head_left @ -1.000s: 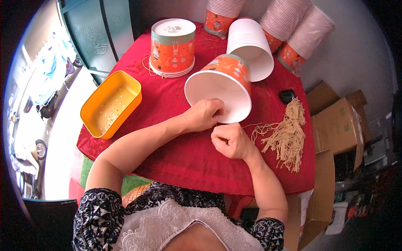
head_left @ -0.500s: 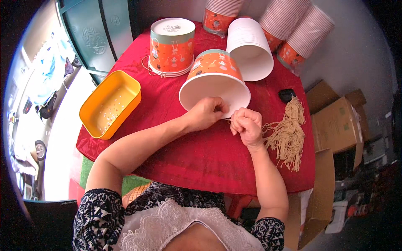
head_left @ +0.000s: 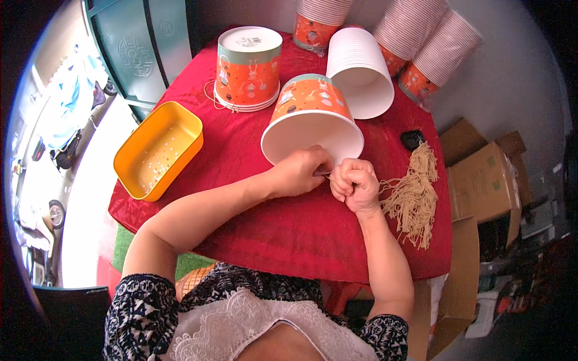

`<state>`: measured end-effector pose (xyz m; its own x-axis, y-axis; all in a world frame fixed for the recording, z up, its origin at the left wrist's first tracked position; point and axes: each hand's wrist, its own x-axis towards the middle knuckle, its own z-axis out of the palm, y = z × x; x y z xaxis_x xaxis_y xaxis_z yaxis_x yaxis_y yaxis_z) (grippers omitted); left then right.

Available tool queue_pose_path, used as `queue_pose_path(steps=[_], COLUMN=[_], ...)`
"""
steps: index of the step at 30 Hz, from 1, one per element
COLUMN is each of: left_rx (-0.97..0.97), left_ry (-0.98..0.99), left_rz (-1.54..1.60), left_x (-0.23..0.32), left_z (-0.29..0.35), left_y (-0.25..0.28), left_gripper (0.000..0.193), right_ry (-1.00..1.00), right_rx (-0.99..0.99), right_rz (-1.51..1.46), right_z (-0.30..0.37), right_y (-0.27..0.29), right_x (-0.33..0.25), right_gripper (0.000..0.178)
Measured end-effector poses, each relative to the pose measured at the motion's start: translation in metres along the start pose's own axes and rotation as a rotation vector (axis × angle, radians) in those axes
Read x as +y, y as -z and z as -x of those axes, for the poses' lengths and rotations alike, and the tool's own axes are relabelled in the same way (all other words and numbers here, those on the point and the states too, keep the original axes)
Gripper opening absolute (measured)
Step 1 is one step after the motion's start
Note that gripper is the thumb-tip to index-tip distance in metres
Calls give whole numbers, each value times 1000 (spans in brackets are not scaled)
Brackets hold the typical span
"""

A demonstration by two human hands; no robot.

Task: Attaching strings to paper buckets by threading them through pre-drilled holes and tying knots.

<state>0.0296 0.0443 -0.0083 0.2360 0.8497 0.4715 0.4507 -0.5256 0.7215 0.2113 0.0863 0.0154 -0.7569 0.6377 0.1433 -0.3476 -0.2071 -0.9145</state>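
An orange paper bucket (head_left: 314,99) with a grey-green band and white inside lies tilted on the red-covered table, its mouth facing me. At the near rim my left hand (head_left: 301,171) is closed, pinching around a thin beige cord that shows just beside its fingertips. Right of it my right hand (head_left: 355,185) is curled into a fist on the same cord, a short taut length of which runs between the hands. The fingers hide how the cord meets the rim. A bundle of loose beige cords (head_left: 415,195) lies right of my right hand.
A yellow bin (head_left: 195,133) holding small pale bits stands at the left. Behind are an upturned orange bucket (head_left: 248,75) with cord at its rim, a stack of white buckets (head_left: 360,72) on its side, and wrapped stacks. Cardboard boxes (head_left: 481,180) stand beyond the table's right edge.
My left hand has drawn slightly toward me from the bucket's mouth, and more of the cord shows between the hands. The bucket has shifted a little to the right.
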Motion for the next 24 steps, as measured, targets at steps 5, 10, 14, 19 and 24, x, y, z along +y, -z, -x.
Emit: queue_pose_path(steps=[5, 10, 14, 19, 24], left_rx=[23, -39, 19, 30, 51], left_ry=[-36, 19, 33, 65, 173], left_rz=[-106, -152, -99, -47, -58], left_x=[7, 7, 3, 5, -2], left_z=[1, 1, 1, 0, -2], left_y=[-3, -4, -4, -1, 5], left_gripper=[20, 22, 11, 8, 6], right_ry=[-7, -6, 34, 131, 278], right_rx=[19, 42, 102, 140, 225], right_rz=[-66, -57, 48, 770, 755], right_z=[0, 0, 3, 16, 25], right_y=[-3, -5, -6, 4, 11], right_x=[0, -3, -22, -48, -70], right_gripper=[25, 24, 28, 23, 20])
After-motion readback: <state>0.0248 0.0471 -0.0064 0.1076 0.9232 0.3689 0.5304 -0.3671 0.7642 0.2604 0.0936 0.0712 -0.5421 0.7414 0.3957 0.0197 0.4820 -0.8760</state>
